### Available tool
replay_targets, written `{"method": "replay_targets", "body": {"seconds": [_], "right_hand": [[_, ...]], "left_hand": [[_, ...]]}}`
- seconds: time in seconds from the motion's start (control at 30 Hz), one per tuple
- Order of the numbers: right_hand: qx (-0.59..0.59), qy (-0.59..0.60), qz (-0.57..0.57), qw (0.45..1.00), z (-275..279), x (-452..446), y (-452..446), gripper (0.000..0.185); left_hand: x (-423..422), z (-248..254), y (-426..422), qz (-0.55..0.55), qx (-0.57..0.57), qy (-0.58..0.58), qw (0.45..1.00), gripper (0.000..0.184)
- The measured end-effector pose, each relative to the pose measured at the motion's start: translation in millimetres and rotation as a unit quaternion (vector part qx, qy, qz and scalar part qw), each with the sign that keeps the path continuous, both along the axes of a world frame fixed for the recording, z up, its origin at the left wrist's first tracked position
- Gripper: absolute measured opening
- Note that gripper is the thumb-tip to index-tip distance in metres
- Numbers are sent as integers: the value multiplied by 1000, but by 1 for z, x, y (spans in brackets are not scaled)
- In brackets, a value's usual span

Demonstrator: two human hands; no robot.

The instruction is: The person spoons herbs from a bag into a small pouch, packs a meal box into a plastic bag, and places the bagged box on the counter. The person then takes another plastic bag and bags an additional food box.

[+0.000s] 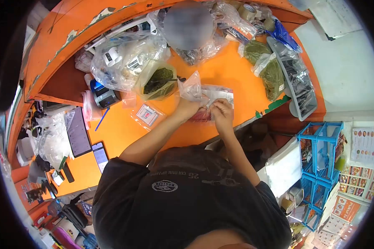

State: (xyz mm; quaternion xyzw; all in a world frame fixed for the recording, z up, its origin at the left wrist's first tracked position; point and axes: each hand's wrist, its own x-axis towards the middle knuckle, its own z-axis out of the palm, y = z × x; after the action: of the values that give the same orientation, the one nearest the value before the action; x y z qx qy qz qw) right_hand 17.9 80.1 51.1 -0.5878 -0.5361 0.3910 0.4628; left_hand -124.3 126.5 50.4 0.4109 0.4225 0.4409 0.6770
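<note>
On the orange table, my left hand is closed on a clear plastic bag, which stands up above the fingers. Close to its right, my right hand pinches something at the bag's lower end, too small to make out. Under both hands lies a flat clear packet with reddish contents. An open bag of green dried leaves stands left of my left hand, with a dark handle sticking out. A labelled packet lies in front of it.
Green-filled bags and a grey tray are at the right. Crumpled plastic bags, a blue-and-black device, a blue pen, a tablet and a phone are at the left. Blue racks stand lower right.
</note>
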Motion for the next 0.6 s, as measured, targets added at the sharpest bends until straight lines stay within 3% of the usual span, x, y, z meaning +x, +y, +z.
{"method": "replay_targets", "body": {"seconds": [0.13, 0.23, 0.27, 0.33, 0.4, 0.47, 0.5, 0.6], "right_hand": [[6, -11, 1, 1000, -2, 0, 2, 13], [34, -67, -15, 997, -1, 2, -1, 13], [50, -85, -20, 995, 2, 1, 1, 13], [55, -141, -24, 988, -7, 5, 0, 13], [84, -110, -54, 989, 7, -3, 0, 10], [95, -48, -27, 994, -2, 2, 2, 10], [116, -60, -30, 991, -2, 2, 1, 9], [141, -72, -34, 987, 11, -1, 4, 6]], "left_hand": [[-5, -3, -1, -30, 26, 34, 999, 8], [-8, -15, -8, -56, 123, 56, 989, 10], [-3, -51, -12, -48, 138, -6, 989, 13], [-3, -63, -15, -48, 178, -40, 982, 19], [-8, -49, -18, -70, 213, 9, 975, 15], [-4, -86, -15, -97, 209, 29, 973, 14], [-5, -86, -12, -98, 202, 34, 974, 14], [-14, -22, -18, -72, 198, 60, 976, 15]]}}
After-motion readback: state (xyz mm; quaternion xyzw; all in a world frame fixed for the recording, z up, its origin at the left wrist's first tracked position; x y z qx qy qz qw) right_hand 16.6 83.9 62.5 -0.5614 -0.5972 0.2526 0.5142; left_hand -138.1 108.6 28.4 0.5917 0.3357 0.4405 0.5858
